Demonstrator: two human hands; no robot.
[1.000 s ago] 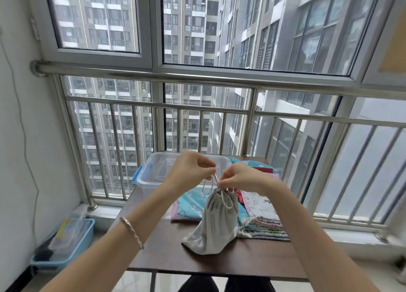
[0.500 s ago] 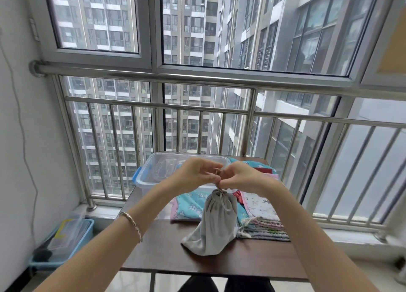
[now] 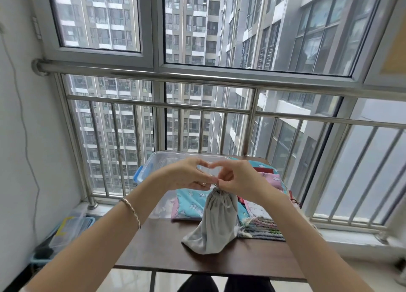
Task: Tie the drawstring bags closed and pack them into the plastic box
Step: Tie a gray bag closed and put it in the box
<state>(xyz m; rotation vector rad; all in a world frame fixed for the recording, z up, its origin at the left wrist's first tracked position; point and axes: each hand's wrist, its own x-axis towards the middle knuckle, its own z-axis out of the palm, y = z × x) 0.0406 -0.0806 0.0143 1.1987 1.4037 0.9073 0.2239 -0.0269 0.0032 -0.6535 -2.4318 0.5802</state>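
Note:
A grey drawstring bag [image 3: 216, 223] stands upright on the dark wooden table [image 3: 167, 252], its neck gathered tight. My left hand [image 3: 186, 174] and my right hand [image 3: 237, 177] meet just above the neck, each pinching the thin drawstring [image 3: 223, 198] there. A loop of cord hangs down the bag's front. Behind my hands sits the clear plastic box [image 3: 153, 160] with blue side clips. Flat patterned bags [image 3: 191, 206] lie behind the grey bag, and a stack of folded bags [image 3: 261, 228] lies to its right.
A metal railing [image 3: 197, 107] and windows close off the table's far side. On the floor at left stands a blue bin [image 3: 66, 232] holding clear lids. A white wall runs along the left. Dark-trousered knees [image 3: 224, 284] show under the table's near edge.
My hands have come closer together above the bag's neck, and the loose cord loop seen a second ago has drawn in. The bag's base has stayed in place.

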